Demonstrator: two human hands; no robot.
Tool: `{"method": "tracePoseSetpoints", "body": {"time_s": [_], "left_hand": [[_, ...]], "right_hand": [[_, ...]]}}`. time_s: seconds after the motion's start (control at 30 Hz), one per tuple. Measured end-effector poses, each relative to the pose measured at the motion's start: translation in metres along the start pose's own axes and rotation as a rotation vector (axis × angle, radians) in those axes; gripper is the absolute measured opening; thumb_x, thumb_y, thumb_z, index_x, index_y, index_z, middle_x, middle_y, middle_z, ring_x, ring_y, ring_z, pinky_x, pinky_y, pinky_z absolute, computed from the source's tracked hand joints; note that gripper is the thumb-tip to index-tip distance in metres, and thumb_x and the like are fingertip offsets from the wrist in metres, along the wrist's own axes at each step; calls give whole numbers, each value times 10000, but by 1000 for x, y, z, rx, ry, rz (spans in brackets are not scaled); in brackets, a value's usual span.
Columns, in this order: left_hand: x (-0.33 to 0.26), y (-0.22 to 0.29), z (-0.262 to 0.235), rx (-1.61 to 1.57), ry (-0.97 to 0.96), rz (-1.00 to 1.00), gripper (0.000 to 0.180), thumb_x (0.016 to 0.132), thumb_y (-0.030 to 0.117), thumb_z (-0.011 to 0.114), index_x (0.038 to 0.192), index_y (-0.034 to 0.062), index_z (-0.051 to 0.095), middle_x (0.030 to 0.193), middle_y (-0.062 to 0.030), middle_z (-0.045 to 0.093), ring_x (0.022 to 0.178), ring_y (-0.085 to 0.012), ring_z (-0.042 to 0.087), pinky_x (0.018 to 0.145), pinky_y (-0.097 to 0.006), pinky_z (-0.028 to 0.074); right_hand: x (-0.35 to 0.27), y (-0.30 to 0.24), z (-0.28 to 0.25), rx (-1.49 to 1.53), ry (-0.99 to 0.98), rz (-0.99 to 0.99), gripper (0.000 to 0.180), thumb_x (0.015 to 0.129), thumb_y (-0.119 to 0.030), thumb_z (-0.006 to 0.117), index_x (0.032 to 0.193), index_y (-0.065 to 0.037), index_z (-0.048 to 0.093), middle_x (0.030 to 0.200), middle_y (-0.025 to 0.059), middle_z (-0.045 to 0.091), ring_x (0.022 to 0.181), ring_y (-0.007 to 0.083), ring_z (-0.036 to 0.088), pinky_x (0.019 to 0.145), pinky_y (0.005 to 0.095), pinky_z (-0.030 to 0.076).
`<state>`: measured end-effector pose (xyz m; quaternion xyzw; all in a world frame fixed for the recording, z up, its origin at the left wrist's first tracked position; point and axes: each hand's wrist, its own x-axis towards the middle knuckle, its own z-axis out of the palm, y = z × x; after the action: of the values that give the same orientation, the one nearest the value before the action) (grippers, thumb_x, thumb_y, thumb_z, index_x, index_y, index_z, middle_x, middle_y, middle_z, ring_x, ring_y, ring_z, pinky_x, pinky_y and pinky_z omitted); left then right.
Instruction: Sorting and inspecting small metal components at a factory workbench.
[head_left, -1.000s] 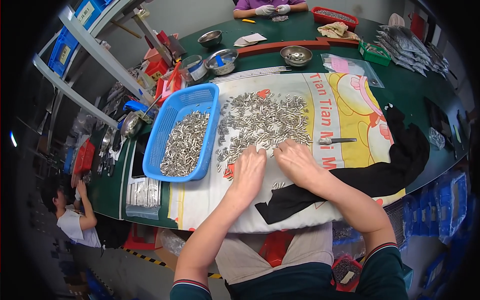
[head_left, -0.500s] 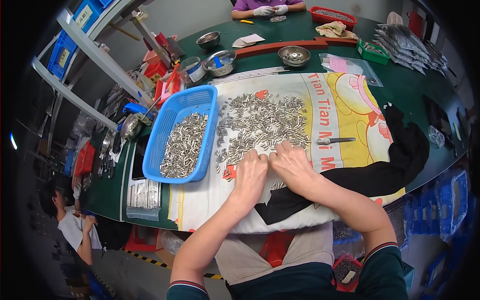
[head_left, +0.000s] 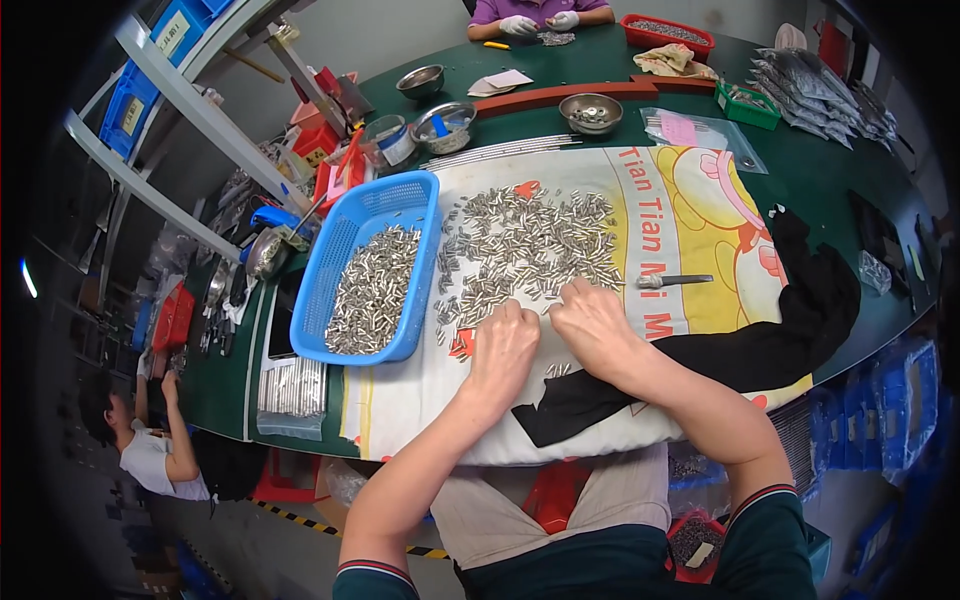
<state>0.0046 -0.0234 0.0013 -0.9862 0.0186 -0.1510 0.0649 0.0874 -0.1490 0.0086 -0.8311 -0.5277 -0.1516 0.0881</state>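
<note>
A loose spread of small silvery metal pins [head_left: 530,240] lies on a printed cloth [head_left: 420,420] in front of me. At its near edge, my left hand [head_left: 503,345] is closed with the fingers curled down. My right hand [head_left: 597,325] is closed in the same way just to the right, a small gap between the two. Whatever the fingertips pinch, if anything, is hidden under the knuckles. Left of the spread stands a blue plastic basket [head_left: 428,235] holding many more pins [head_left: 375,290]. A few pins [head_left: 558,370] lie apart, nearer to me, between my wrists.
A black cloth [head_left: 740,355] runs under my right forearm. A dark-handled tool [head_left: 675,281] rests right of the pins. Metal bowls [head_left: 590,114] and thin rods [head_left: 505,152] lie beyond the cloth. A gloved co-worker [head_left: 540,20] sits across the table; another person [head_left: 150,450] is at left.
My hands have moved slightly apart, the right one a little to the right. Both remain closed at the pile's near edge. The person at left has moved their arms.
</note>
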Motion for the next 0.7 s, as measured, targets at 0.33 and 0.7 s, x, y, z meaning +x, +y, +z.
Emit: {"method": "tracePoseSetpoints", "body": {"time_s": [0.33,0.7], "left_hand": [[-6,-8,6,-1302,518,-420,153,811,-38,594,944,1,657,832,-77,661,743,-112,636,662,-225,509],[-10,-8,5,-1315,550,-362,168,791,-50,610,945,1,658,864,-81,663,756,-125,641,679,-231,517]], "right_hand": [[11,0,-4,818,525,92,135,667,-61,708,794,-49,663,712,52,496,693,197,503,608,315,412],[10,-8,2,929,564,107,168,656,-10,701,814,-64,681,704,42,536,665,181,510,595,298,409]]}}
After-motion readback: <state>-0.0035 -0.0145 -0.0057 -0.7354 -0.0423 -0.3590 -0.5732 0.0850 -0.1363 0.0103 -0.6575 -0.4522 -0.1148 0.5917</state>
